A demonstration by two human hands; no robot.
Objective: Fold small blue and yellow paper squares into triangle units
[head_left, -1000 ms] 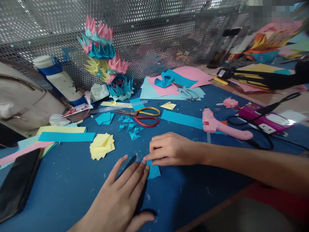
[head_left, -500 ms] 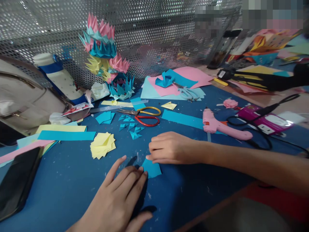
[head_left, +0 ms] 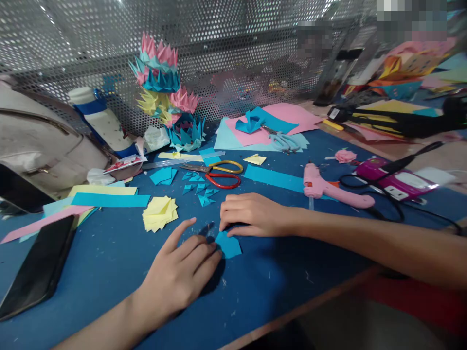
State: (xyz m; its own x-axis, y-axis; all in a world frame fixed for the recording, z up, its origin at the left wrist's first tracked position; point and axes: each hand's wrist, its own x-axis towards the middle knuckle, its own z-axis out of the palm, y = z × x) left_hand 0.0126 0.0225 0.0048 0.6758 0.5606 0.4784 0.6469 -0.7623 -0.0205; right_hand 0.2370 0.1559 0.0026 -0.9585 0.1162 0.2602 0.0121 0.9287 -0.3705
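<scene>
A small blue paper square (head_left: 230,246) lies on the blue tabletop between my hands. My left hand (head_left: 182,267) presses its left edge with the middle fingertips, the index finger raised apart and the thumb hidden beneath. At the paper's top corner, the curled fingers and thumb of my right hand (head_left: 251,214) hold it. Just beyond are small folded blue paper triangles (head_left: 206,197), a stack of yellow paper squares (head_left: 159,214) and red-and-yellow-handled scissors (head_left: 224,174).
A black phone (head_left: 38,265) and paper strips (head_left: 111,200) lie to the left. On the right are a pink glue gun (head_left: 317,187) and a purple power strip (head_left: 392,177) with cables. Folded paper flowers (head_left: 156,73) stand stacked against a perforated metal panel (head_left: 233,58).
My right hand has shifted slightly, with its thumb now lower over the paper. My left hand stays at the paper's left edge. The whole view has moved a little.
</scene>
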